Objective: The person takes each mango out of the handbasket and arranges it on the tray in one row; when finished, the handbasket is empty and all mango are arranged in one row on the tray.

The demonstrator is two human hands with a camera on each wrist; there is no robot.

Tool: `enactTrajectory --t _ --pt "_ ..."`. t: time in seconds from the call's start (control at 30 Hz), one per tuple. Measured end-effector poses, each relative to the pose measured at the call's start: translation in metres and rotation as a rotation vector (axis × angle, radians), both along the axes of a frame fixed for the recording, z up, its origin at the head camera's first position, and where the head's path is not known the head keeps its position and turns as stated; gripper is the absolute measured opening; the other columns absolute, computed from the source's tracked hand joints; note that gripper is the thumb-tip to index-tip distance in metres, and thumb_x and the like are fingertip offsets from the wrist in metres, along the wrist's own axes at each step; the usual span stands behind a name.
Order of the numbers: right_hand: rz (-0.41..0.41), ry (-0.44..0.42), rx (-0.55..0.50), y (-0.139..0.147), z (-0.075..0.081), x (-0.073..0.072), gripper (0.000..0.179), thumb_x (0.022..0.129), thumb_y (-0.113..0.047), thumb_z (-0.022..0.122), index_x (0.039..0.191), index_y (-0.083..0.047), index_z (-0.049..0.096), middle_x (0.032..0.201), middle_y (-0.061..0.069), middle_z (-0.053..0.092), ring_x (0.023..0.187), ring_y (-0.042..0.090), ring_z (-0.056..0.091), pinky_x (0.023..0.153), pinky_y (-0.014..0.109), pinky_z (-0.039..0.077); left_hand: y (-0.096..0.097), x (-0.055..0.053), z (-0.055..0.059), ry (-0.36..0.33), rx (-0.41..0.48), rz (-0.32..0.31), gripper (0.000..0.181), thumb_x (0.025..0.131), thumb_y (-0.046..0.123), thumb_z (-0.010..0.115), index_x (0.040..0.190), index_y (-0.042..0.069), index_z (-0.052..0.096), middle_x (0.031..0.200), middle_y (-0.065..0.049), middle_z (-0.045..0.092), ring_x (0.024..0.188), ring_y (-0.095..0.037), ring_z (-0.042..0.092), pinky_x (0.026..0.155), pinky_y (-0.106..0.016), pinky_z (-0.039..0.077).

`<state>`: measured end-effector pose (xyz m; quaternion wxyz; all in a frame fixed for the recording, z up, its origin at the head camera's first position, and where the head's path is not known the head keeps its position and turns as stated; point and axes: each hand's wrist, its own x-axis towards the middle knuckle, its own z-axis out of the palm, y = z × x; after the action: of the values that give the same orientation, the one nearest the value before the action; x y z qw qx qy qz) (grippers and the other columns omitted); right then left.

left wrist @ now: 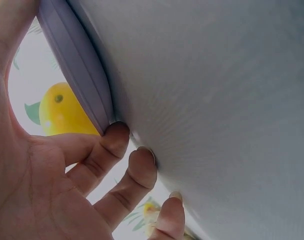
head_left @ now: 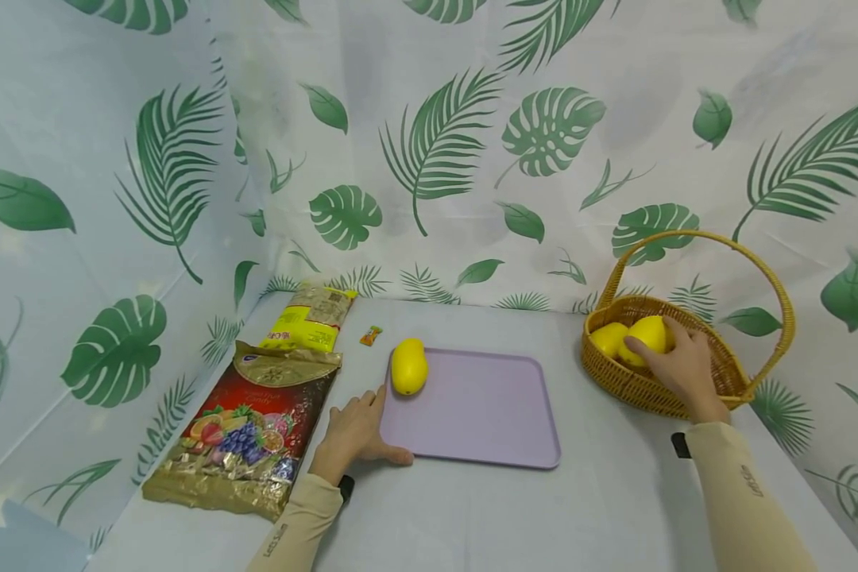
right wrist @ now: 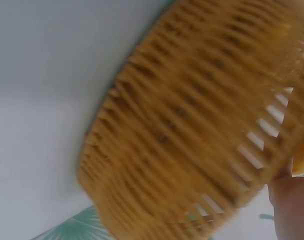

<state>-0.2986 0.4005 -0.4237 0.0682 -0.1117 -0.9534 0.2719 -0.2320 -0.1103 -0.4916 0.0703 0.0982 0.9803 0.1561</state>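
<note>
Over at the right end of the counter (head_left: 508, 508), I see a wicker basket (head_left: 615, 375) with a tall arched handle, and the person's right hand (head_left: 685, 365) reaches into it, thumb and fingers parted just enough to grip a lemon (head_left: 643, 337). It is bright, smooth yellow, plump, with a blunt tip; another yellow fruit (head_left: 606, 338) sits just beside it. The left hand (head_left: 357, 429) is spread loosely at the corner of a pale purple tray (head_left: 479, 405), its fingers touching the edge. A glossy yellow mango (head_left: 409, 369) lies on the tray's far left corner.
</note>
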Motion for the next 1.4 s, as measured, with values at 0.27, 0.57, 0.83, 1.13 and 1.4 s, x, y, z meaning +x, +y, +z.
enactTrajectory --t 0.27,0.57,0.83,1.13,1.4 --pt "0.106 0.112 -0.003 -0.023 0.01 0.002 0.099 0.093 -0.064 0.056 0.16 -0.003 0.016 0.151 0.043 0.019 0.126 0.059 0.031 0.088 0.066 0.044 0.0 0.0 0.002 -0.013 0.01 0.007 0.133 0.055 0.074 0.085 0.155 0.003 0.033 0.15 -0.022 0.05 0.131 -0.043 0.053 0.105 -0.072 0.038" --pt "0.191 0.163 0.009 -0.06 0.015 0.004 0.093 0.092 -0.058 0.062 0.158 -0.003 0.026 0.148 0.04 0.028 0.125 0.055 0.038 0.09 0.063 0.046 -0.001 0.0 0.001 -0.018 0.013 0.007 0.133 0.055 0.074 0.085 0.155 0.003 0.033 0.151 -0.022 0.049 0.132 -0.043 0.052 0.107 -0.073 0.037" --pt "0.261 0.14 -0.016 -0.089 0.008 0.002 0.092 0.091 -0.057 0.065 0.158 -0.004 0.028 0.149 0.036 0.029 0.122 0.048 0.045 0.095 0.06 0.048 -0.001 0.0 0.001 -0.021 0.017 0.009 0.133 0.056 0.074 0.085 0.156 0.003 0.033 0.151 -0.023 0.049 0.133 -0.044 0.052 0.107 -0.074 0.036" --pt "0.371 0.113 -0.03 -0.124 -0.006 -0.008 0.088 0.091 -0.055 0.067 0.157 -0.007 0.033 0.154 0.032 0.029 0.128 0.048 0.043 0.097 0.06 0.048 0.0 -0.001 0.001 -0.021 0.014 0.007 0.132 0.057 0.075 0.084 0.156 0.004 0.033 0.152 -0.021 0.048 0.133 -0.043 0.052 0.107 -0.073 0.036" --pt "0.448 0.054 -0.055 -0.172 -0.023 -0.014 0.088 0.088 -0.053 0.07 0.155 -0.009 0.036 0.153 0.029 0.033 0.126 0.046 0.049 0.1 0.059 0.05 0.0 0.001 0.0 -0.016 0.006 0.009 0.134 0.055 0.077 0.083 0.156 0.004 0.033 0.151 -0.021 0.049 0.131 -0.042 0.053 0.104 -0.072 0.04"
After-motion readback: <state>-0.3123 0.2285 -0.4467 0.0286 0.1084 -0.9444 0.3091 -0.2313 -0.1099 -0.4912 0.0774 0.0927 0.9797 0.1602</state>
